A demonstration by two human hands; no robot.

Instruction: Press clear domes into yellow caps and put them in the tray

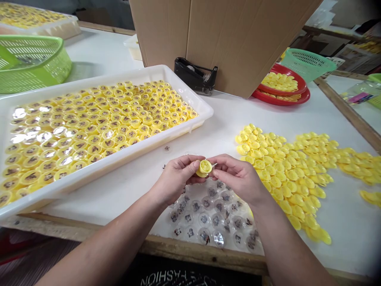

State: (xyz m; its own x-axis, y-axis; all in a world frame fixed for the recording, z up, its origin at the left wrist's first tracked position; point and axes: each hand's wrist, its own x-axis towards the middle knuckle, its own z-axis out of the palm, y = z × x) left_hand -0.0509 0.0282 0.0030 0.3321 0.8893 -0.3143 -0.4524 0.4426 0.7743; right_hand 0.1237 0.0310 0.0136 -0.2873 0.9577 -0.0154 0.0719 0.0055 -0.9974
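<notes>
So, from where I sit, both forearms come in from the bottom edge and angle toward each other, bringing the hands close together above the counter (336, 234). The left hand (175, 174) and the right hand (238, 176) are pinching one small yellow cap (204, 168) between them, with thumbs and fingertips closing on it from each side and the other fingers curled in rather than spread. The cap sits just above a scatter of clear domes (211, 214), with a heap of yellow caps (285, 171) to the right and a white tray (125, 155) of packed rows to the left. To do this well, I'd keep the pressure even from both sides so the cap stays square. The fingers probably hide part of its rim.
</notes>
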